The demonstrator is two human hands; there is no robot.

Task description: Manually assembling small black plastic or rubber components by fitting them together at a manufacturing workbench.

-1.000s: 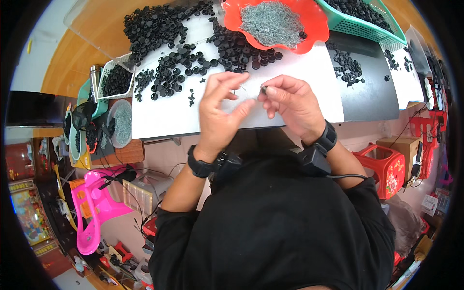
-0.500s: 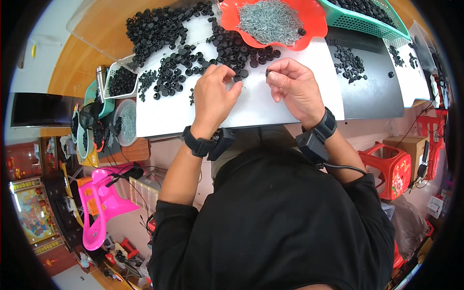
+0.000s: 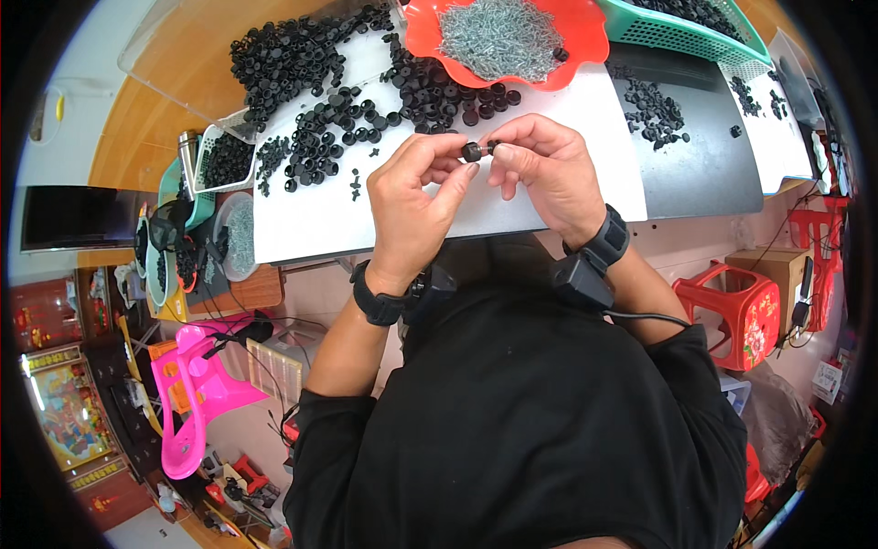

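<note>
Over the front of the white work surface, my left hand (image 3: 412, 197) pinches a round black plastic cap (image 3: 472, 153) between thumb and fingers. My right hand (image 3: 553, 174) grips a small black piece (image 3: 493, 145) at its fingertips. A thin metal pin, like a screw, bridges the gap between the two parts; how they join is too small to tell. Beyond the hands lie loose round black caps (image 3: 315, 146), with a denser heap (image 3: 283, 64) behind them. A few tiny cross-shaped black pieces (image 3: 356, 186) rest left of my left hand.
A red scalloped bowl (image 3: 596, 69) of metal screws (image 3: 501, 38) stands at the back. Right of it is a green basket (image 3: 677, 41) of black parts. Small black pieces (image 3: 654, 114) lie on a dark board (image 3: 709, 183). A white basket (image 3: 208, 151) stands left.
My left hand has lifted a round cap from the table and moved right. Both hands now meet, bringing the cap to the right hand's small piece.
</note>
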